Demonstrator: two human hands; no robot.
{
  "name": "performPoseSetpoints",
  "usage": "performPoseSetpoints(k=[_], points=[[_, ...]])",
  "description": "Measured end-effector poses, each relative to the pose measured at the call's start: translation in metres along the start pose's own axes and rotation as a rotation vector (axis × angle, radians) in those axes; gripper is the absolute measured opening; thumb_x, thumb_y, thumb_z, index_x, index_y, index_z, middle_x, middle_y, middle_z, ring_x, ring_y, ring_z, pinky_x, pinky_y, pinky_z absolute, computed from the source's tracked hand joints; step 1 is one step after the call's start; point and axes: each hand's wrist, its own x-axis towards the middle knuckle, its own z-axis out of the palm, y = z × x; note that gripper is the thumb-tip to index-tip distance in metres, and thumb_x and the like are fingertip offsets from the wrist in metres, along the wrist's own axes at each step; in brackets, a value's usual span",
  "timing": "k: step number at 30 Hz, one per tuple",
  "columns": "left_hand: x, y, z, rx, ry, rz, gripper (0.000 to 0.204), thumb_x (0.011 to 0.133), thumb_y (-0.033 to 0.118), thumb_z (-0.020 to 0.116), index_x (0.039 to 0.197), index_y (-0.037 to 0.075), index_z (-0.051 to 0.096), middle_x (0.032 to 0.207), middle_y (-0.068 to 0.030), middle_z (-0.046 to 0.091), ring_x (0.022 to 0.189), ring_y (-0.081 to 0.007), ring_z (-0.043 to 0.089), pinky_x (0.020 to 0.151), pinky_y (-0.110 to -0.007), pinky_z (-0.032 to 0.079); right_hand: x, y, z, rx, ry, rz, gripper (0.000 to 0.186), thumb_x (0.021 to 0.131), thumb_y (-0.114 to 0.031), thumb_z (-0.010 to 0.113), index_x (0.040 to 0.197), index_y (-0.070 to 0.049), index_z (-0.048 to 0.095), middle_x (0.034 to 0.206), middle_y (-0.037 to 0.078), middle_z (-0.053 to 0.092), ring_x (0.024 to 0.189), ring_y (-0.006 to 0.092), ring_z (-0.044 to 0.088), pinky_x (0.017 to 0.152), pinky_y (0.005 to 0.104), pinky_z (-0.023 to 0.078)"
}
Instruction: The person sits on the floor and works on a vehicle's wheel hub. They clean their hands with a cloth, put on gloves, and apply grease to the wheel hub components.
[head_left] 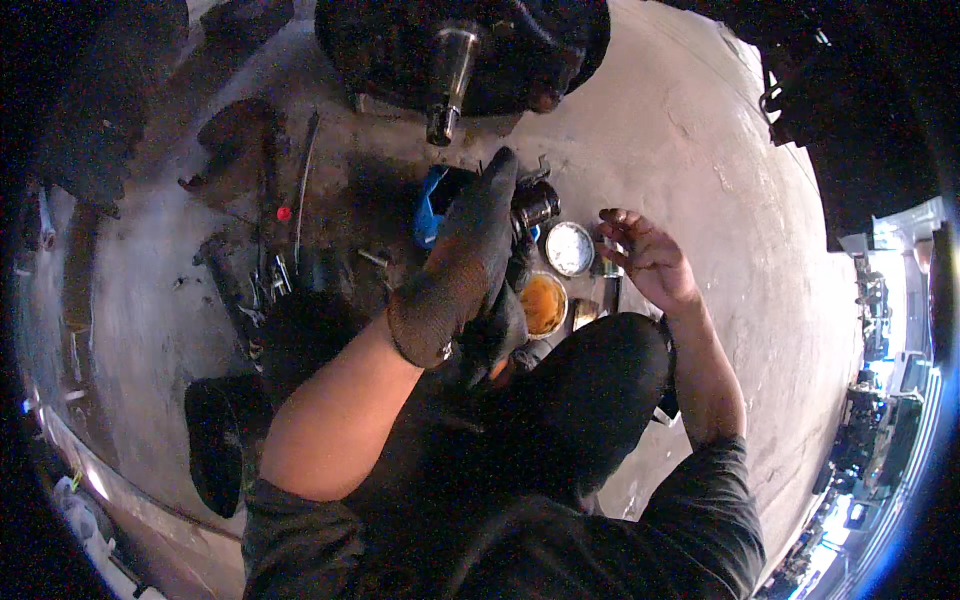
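My left hand point(478, 235) wears a dark glove and reaches forward above the floor. One finger stretches toward the far side; its other fingers are hidden, so its grip cannot be made out. Right beside its palm side is a black, ribbed cylindrical part point(536, 204); whether the hand holds it is unclear. My right hand point(645, 255) is bare, with dark smears on the fingertips. Its fingers are apart and slightly bent, holding nothing. Close to it stand a round tin with whitish contents point(570, 249) and an open tin of orange-brown, grease-like stuff point(543, 305).
A metal shaft point(453, 70) juts toward me from a large dark round assembly point(560, 50) ahead. Something blue point(430, 207) lies left of the glove. Metal tools point(275, 278), a thin rod point(306, 190) and a small red item point(284, 213) are farther left on the floor.
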Motion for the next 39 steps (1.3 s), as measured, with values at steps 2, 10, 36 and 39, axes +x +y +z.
performPoseSetpoints(k=[2, 10, 36, 39], points=[[-0.012, 0.009, 0.003, -0.029, -0.055, -0.023, 0.043, 0.104, 0.038, 0.036, 0.112, 0.006, 0.063, 0.09, -0.0037, 0.064, 0.077, -0.0115, 0.054, 0.071, -0.028, 0.045, -0.006, -0.033, 0.043, 0.043, -0.145, -0.068, 0.055, 0.074, -0.015, 0.059, 0.127, -0.003, 0.054, 0.138, 0.012, 0.05, 0.127, 0.0262, 0.047, 0.106, 0.043, 0.036], [-0.022, 0.004, -0.014, -0.062, -0.33, 0.169, 0.042, 0.106, 0.035, 0.032, 0.121, 0.005, 0.057, 0.101, -0.0036, 0.063, 0.088, -0.0127, 0.06, 0.078, -0.028, 0.05, -0.024, -0.061, 0.163, -1.267, -0.072, -0.792, 0.06, 0.092, -0.051, 0.051, 0.128, -0.004, 0.058, 0.135, 0.021, 0.048, 0.126, 0.0368, 0.046, 0.106, 0.0468, 0.035], [0.012, -0.042, -0.031, 0.76, -0.086, 1.003, 0.037, 0.099, 0.01, 0.039, 0.131, -0.008, 0.042, 0.114, -0.027, 0.057, 0.106, -0.0386, 0.059, 0.091, -0.044, 0.049, -0.028, -0.057, 0.169, -1.819, -0.073, -0.91, 0.061, 0.094, -0.058, 0.037, 0.123, -0.012, 0.064, 0.133, 0.02, 0.049, 0.126, 0.038, 0.044, 0.107, 0.0612, 0.027], [0.022, -0.049, -0.028, 0.553, -0.041, 1.153, 0.034, 0.101, 0.02, 0.039, 0.123, -0.003, 0.051, 0.104, -0.0189, 0.063, 0.089, -0.0296, 0.063, 0.076, -0.038, 0.052, -0.018, -0.059, 0.172, -1.684, 0.023, -0.852, 0.061, 0.093, -0.059, 0.037, 0.122, -0.014, 0.066, 0.134, 0.02, 0.049, 0.127, 0.0375, 0.044, 0.108, 0.0598, 0.027]])
